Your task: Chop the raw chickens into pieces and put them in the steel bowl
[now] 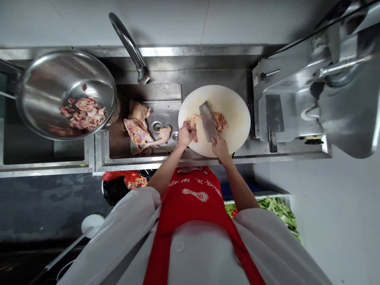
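My right hand [220, 147] is closed round the handle of a cleaver [208, 120], whose broad blade lies over the white round cutting board [238, 122]. At the board's left edge my left hand [185, 135] grips a piece of raw chicken [194, 123]; part of that piece passes toward the blade. To the right of the blade sits a small heap of chopped chicken [219, 122]. In the sink left of the board lie a plucked chicken [138, 124] and a separate chicken leg [162, 136].
A large steel pot [44, 95] with chopped meat in it stands at the left. The faucet [130, 45] arches over the sink. A second cleaver [275, 114] rests on a metal slicing machine [299, 87] at the right. Below are a crate of greens [280, 211] and a black bucket [114, 190].
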Tool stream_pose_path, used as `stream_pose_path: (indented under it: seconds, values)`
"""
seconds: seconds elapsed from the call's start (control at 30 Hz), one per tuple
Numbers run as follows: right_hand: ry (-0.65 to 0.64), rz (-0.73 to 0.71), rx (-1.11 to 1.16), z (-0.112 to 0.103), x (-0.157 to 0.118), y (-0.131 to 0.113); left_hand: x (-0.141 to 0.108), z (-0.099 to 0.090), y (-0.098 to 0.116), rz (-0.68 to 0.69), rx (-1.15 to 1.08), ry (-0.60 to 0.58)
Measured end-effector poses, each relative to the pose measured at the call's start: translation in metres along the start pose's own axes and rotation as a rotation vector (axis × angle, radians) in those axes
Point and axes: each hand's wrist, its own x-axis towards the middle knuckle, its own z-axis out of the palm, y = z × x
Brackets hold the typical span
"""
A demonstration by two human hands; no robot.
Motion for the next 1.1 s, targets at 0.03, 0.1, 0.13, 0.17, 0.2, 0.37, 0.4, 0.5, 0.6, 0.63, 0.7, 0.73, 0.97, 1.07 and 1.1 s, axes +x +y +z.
stream_pose_path:
  seconds: [0.03,0.1,0.13,0.17,0.2,0.37,0.4,0.5,0.6,0.63,0.7,0.73,0.97,1.07,1.1]
  values:
    - [0.000,-0.002,-0.017,-0.004,-0.001,0.001,-0.001,-0.002,-0.002,-0.006,-0.009,-0.006]
    - [0.032,-0.029,-0.014,-0.015,-0.004,-0.005,-0.004,-0.003,-0.004,-0.019,-0.013,-0.002]
    - [0.070,-0.045,0.004,-0.022,-0.006,-0.012,-0.008,-0.003,-0.003,-0.023,-0.004,0.015]
    - [0.118,-0.061,0.029,-0.029,-0.007,-0.020,-0.011,-0.001,-0.002,-0.023,0.017,0.039]
    - [0.172,-0.073,0.058,-0.037,-0.007,-0.030,-0.015,0.001,0.000,-0.023,0.052,0.064]
    - [0.340,-0.086,0.169,-0.047,0.009,-0.077,-0.027,0.012,0.015,-0.096,0.253,0.003]
    - [0.309,-0.076,0.171,-0.042,0.014,-0.082,-0.027,0.012,0.016,-0.115,0.256,-0.020]
    - [0.128,-0.039,0.134,-0.020,0.021,-0.081,-0.027,0.006,0.013,-0.124,0.230,-0.021]
    - [0.032,-0.072,0.117,-0.002,0.009,-0.058,-0.028,-0.007,0.000,-0.106,0.204,0.020]
    - [0.020,-0.089,0.120,0.001,0.002,-0.047,-0.028,-0.012,-0.006,-0.094,0.189,0.038]
    - [-0.023,-0.085,0.108,0.003,-0.015,-0.025,-0.029,-0.022,-0.017,-0.049,0.144,0.069]
    - [-0.044,-0.058,0.084,0.003,-0.022,-0.015,-0.029,-0.026,-0.023,-0.022,0.118,0.078]
    - [-0.070,0.014,-0.065,-0.013,-0.030,0.006,-0.026,-0.037,-0.040,0.024,0.034,-0.004]
    - [-0.011,-0.033,-0.049,-0.034,-0.027,-0.011,-0.024,-0.038,-0.047,-0.022,-0.091,-0.051]
    - [0.037,-0.049,-0.031,-0.042,-0.026,-0.020,-0.023,-0.038,-0.049,-0.037,-0.133,-0.058]
